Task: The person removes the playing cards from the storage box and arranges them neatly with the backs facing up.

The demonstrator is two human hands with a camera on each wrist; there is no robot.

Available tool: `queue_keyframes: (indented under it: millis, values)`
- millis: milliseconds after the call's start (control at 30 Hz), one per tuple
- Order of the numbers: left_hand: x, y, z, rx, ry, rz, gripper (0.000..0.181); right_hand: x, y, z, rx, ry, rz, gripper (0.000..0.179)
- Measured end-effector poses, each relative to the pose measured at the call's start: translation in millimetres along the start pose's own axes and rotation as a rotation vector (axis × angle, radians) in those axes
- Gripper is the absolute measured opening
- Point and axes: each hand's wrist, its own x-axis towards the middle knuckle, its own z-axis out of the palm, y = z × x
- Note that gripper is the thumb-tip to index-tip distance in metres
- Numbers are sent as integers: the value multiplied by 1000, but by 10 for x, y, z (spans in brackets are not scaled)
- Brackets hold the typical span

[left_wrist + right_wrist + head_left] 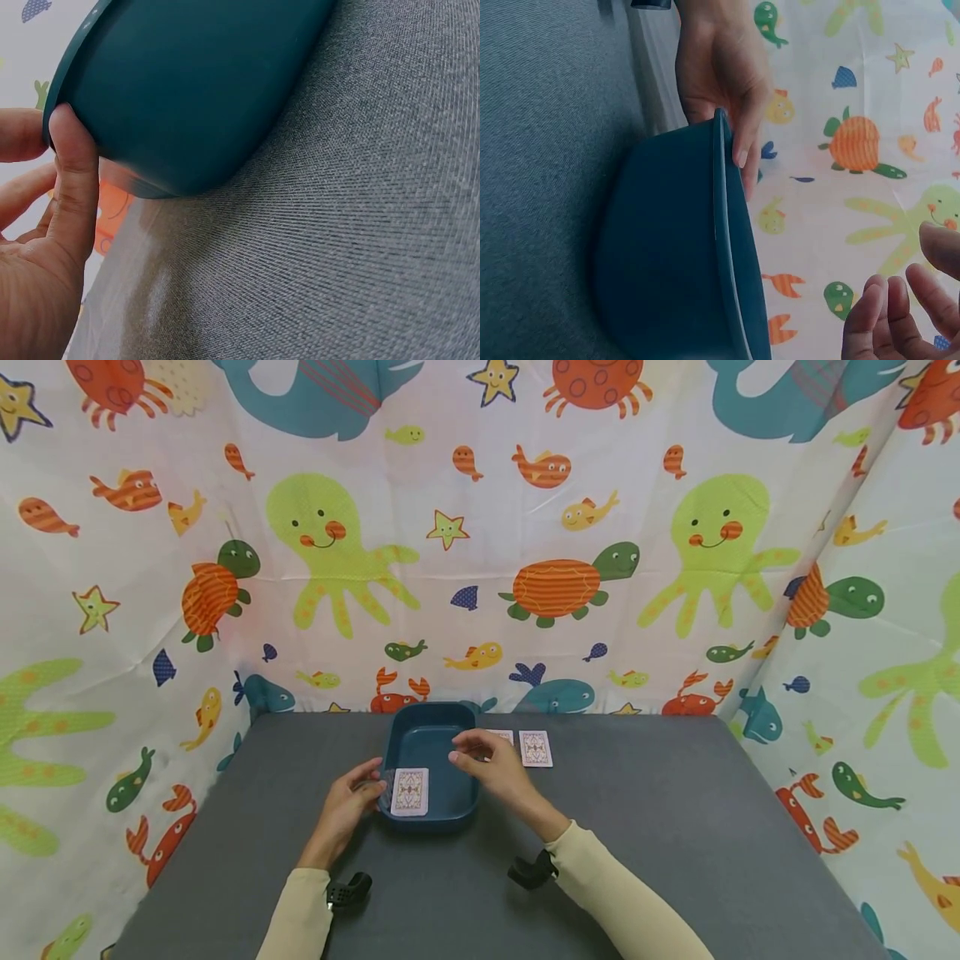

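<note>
A dark blue plastic bin (442, 821) stands on the grey table. My left hand (349, 802) holds its left rim, and the left wrist view shows the thumb (73, 161) against the outer wall with the index finger behind the rim. A playing card (409, 792) with a patterned back lies face down at the bin's front left, near these fingers. Over the bin's right side hovers my right hand (498, 770), its fingers loosely bent with nothing seen between them. In the right wrist view, its fingers (901, 319) are apart from the bin's rim (721, 217).
Right of the bin, a patterned card (536, 748) lies face down on the table. Beside it another card (504, 736) is partly hidden behind my right hand. A white curtain (420, 610) printed with sea animals rises along the back and both sides of the grey table (645, 810).
</note>
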Motion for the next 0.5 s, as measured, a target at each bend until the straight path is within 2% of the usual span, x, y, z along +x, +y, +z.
queue_keyframes:
  millis: [500]
  values:
    - [4,-13,-17,-3,-5,17,49,318,56,305,-99,-58,38,31]
